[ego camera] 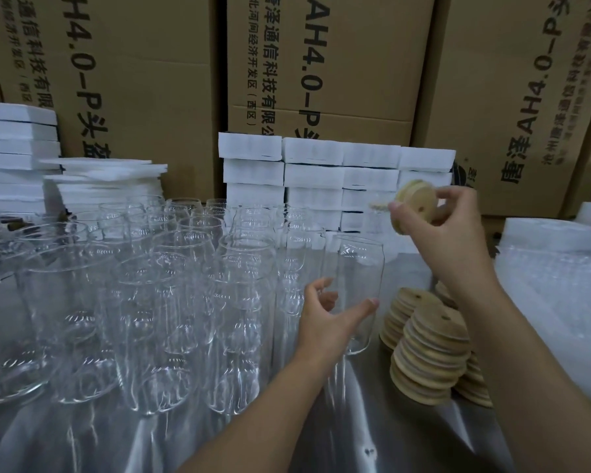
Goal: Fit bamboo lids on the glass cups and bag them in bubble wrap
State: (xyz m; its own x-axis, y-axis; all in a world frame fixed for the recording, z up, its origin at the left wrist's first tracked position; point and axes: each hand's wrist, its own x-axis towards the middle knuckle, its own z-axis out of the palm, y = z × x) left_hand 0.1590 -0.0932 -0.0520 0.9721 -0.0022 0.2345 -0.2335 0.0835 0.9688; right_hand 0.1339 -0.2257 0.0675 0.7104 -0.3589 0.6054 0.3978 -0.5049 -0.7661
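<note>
my left hand (326,317) curls thumb and fingers round a glass cup (359,268) at the right edge of the cup cluster (171,274), forearm reaching up from below. my right hand (440,230), raised higher, pinches a tilted bamboo lid (415,204); lid stacks (427,349) sit just right of the cup.

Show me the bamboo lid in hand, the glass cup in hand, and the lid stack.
Bamboo lid (417,203), head view, flat face.
Glass cup (359,264), head view, upper wall.
Lid stack (434,331), head view, top lid.
</note>
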